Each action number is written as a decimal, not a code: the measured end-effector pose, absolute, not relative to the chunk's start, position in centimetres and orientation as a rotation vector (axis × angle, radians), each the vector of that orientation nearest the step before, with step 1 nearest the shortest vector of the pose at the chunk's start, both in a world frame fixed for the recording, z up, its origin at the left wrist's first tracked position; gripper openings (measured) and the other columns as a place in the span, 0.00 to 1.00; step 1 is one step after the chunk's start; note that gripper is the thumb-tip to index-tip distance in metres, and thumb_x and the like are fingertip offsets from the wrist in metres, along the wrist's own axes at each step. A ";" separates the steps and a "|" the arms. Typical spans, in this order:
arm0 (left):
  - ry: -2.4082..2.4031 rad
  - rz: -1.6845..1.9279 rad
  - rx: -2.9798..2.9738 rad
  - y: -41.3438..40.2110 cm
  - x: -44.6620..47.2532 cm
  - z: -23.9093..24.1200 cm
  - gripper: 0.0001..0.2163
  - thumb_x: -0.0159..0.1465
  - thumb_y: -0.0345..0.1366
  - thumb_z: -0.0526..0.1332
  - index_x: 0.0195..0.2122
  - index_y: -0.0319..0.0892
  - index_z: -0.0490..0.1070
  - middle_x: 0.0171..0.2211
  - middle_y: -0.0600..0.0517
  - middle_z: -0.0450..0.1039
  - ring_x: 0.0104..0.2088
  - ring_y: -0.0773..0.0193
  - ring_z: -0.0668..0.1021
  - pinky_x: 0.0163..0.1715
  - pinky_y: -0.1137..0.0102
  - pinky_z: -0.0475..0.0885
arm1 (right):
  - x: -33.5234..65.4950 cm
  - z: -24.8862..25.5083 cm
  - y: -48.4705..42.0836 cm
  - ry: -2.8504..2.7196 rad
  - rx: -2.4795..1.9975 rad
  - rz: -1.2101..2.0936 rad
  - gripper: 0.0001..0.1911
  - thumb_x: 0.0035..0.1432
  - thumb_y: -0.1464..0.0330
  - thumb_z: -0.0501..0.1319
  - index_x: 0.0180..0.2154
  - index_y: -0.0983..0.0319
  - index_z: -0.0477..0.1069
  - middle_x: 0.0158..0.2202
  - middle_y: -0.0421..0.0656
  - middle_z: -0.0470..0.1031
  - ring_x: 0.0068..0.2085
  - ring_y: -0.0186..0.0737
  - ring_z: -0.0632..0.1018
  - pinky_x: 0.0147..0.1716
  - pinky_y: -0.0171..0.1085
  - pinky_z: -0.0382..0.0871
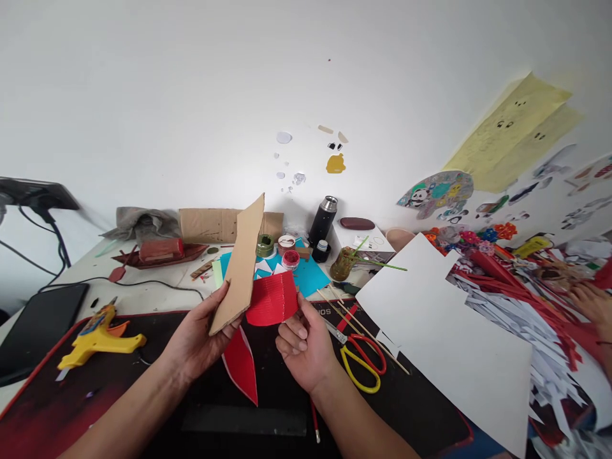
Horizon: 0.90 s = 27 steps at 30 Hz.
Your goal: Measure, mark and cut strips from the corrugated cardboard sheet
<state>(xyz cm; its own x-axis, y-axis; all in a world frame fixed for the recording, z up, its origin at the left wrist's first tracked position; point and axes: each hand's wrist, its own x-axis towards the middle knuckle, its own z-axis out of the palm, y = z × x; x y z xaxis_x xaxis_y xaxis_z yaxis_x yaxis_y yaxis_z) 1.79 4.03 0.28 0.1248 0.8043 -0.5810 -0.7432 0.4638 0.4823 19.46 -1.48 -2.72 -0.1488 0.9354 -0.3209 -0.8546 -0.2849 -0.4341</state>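
My left hand (205,331) grips a long, pointed piece of brown cardboard (241,261), tilted upward over the mat. In my right hand (306,344), between thumb and curled fingers, is the edge of a red corrugated cardboard piece (272,298). The red piece bends slightly, and its left end meets the brown cardboard. Below the hands, a red leaf-shaped piece with a pale edge (241,366) lies on the dark mat (162,389). Scissors with red and yellow handles (361,363) rest just right of my right hand.
A yellow glue gun (102,338) lies at left, near a red model boat (160,252). Behind the hands stand paint jars (290,258) and a black flask (324,220). White card (444,344) and paper strips cover the right, where another person's hand (590,303) shows. A ruler (243,421) lies in front.
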 end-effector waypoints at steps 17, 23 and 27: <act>0.928 1.097 0.093 3.8 2.0 0.5 0.11 0.75 0.24 0.57 0.42 0.40 0.78 0.28 0.48 0.84 0.21 0.61 0.85 0.18 0.74 0.81 | 19.8 -3.2 -1.9 -0.190 -0.660 1.728 0.38 0.66 0.53 0.75 0.17 0.59 0.55 0.12 0.28 0.52 0.16 0.24 0.46 0.17 0.31 0.47; 0.952 1.108 0.122 3.7 2.0 0.5 0.10 0.74 0.23 0.58 0.46 0.39 0.79 0.31 0.47 0.86 0.23 0.62 0.86 0.21 0.76 0.82 | 20.0 -3.0 -2.0 -0.216 -0.676 1.708 0.38 0.67 0.52 0.74 0.18 0.59 0.55 0.13 0.28 0.51 0.16 0.25 0.47 0.17 0.31 0.48; 0.965 1.134 0.202 3.5 1.3 1.1 0.10 0.72 0.24 0.61 0.48 0.39 0.81 0.37 0.48 0.89 0.30 0.61 0.88 0.31 0.74 0.87 | 20.9 -3.4 -2.3 -0.248 -0.736 1.657 0.38 0.66 0.52 0.75 0.18 0.58 0.54 0.13 0.28 0.53 0.16 0.25 0.48 0.17 0.31 0.49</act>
